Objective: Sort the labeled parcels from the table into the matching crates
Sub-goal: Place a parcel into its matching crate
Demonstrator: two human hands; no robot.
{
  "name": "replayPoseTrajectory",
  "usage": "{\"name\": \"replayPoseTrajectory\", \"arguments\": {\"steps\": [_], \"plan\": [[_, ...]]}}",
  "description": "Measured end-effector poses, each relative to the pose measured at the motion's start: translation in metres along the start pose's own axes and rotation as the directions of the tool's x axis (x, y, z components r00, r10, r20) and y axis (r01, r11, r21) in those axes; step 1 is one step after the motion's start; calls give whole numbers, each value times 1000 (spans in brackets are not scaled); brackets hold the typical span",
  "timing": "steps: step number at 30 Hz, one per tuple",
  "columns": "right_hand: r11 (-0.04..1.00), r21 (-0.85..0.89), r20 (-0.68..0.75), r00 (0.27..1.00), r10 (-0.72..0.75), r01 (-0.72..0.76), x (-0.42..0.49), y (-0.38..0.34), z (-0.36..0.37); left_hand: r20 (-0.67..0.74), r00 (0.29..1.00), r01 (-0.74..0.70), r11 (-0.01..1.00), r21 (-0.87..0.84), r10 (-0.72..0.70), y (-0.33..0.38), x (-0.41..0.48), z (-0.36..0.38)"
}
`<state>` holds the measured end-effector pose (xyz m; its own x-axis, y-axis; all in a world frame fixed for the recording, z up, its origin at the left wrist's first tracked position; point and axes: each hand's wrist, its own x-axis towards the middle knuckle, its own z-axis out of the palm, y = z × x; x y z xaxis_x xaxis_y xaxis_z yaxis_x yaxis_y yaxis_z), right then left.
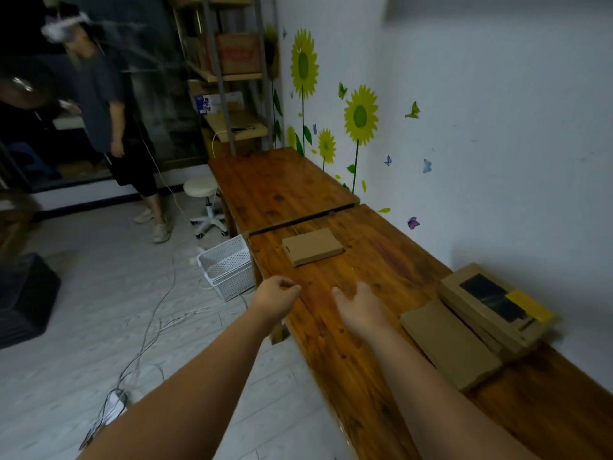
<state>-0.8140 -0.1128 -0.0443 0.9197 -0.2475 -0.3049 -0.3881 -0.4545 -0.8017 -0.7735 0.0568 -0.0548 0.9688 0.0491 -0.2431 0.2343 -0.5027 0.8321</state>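
Observation:
A flat cardboard parcel (311, 246) lies alone on the wooden table (368, 343), beyond both hands. My left hand (277, 293) hovers at the table's left edge with its fingers curled and nothing in it. My right hand (360, 307) is over the tabletop, fingers spread, holding nothing. To the right, a stack of cardboard parcels (491, 310) with a black and yellow label sits by the wall, and another flat parcel (447, 343) leans against it. White plastic crates (229, 265), stacked, stand on the floor beside the table.
A second wooden table (278, 184) continues farther along the sunflower wall. A white stool (205, 200) and loose cables (146, 343) occupy the floor at left. A dark crate (23, 300) sits at far left. Another person (112, 127) stands near metal shelving (229, 78).

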Motion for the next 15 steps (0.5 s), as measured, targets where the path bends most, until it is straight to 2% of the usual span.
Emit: {"name": "replayPoseTrajectory", "arguments": {"steps": [9,15], "plan": [[998,-8,-24,998,66,-66,107,-28,41,86,996,12,999,-32,-10,-2,128,-21],[983,55,-127,975,183,-177,191,-70,80,181,984,7,999,-53,3,4,248,-50]]}}
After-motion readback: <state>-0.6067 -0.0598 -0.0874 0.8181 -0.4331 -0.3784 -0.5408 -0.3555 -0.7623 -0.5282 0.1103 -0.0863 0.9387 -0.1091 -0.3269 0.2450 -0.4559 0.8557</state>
